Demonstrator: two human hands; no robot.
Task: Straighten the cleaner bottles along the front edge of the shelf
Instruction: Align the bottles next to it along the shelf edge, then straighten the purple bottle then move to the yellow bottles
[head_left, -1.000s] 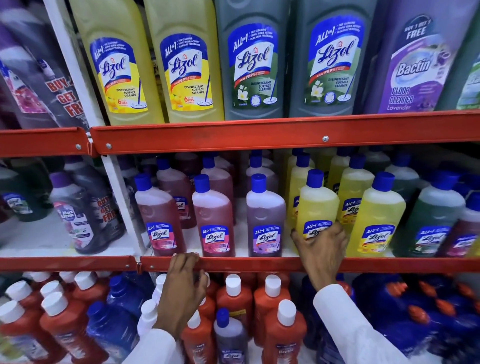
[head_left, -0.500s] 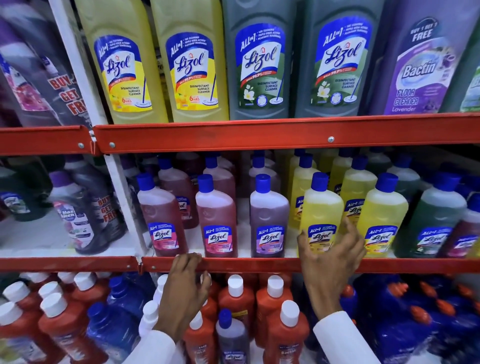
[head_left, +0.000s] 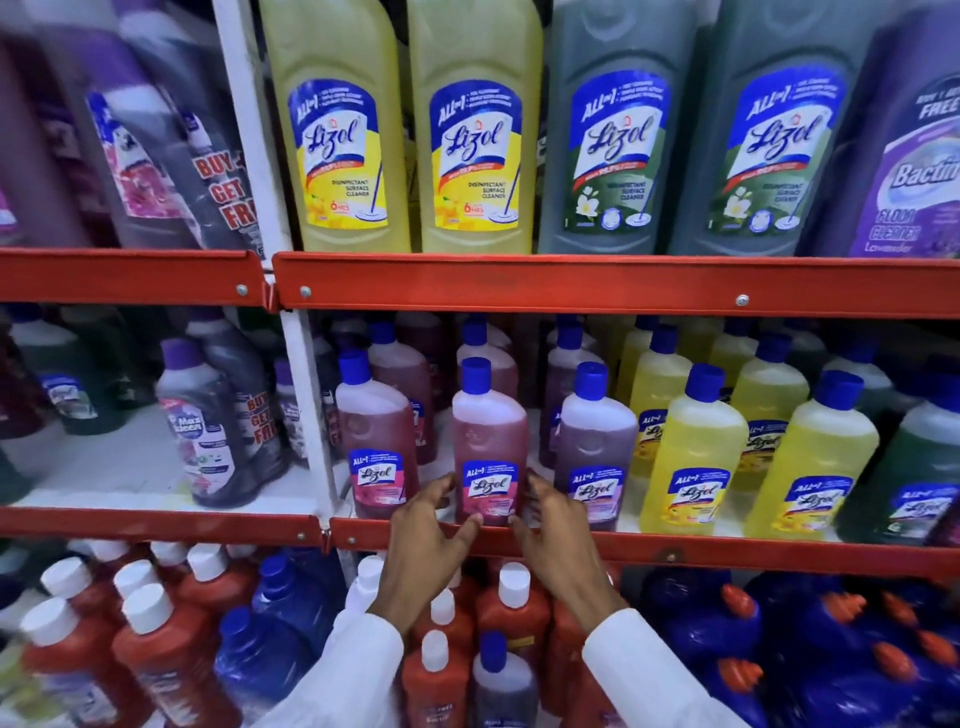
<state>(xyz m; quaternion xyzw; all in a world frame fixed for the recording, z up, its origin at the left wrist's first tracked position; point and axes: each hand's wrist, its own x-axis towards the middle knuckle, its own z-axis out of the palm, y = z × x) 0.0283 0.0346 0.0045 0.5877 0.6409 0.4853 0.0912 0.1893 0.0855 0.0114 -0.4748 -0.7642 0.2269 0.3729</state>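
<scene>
We now have both hands at the middle pink bottle with the blue cap and Lizol label (head_left: 488, 447) on the red-edged middle shelf (head_left: 675, 548). A second ago our left hand (head_left: 428, 535) was resting on the red rail further left, and our right hand (head_left: 553, 530) was up at the pale yellow bottle with the blue cap (head_left: 691, 457); both have since shifted inward to bracket this one bottle.

The left hand's fingers are spread, with the thumb curling across the bottle's lower front and the fingertips (head_left: 441, 480) at its left flank. The right hand is likewise spread, its fingertips (head_left: 535, 480) against or just beside the bottle's right side. Motion blur makes it hard to say whether either hand is pressing firmly, so we would call this a light cupping and not a full clamp.

The bottle stands upright at the front edge, between another pink bottle on its left (head_left: 376, 441) and a purple-tinted bottle with a blue cap (head_left: 595, 447) on its right, label facing roughly forward.

We judge that the yellow section has been left as it stands and work has passed to the pink row. The next move probably calls for a small twist or nudge to square this label with its neighbours.
</scene>
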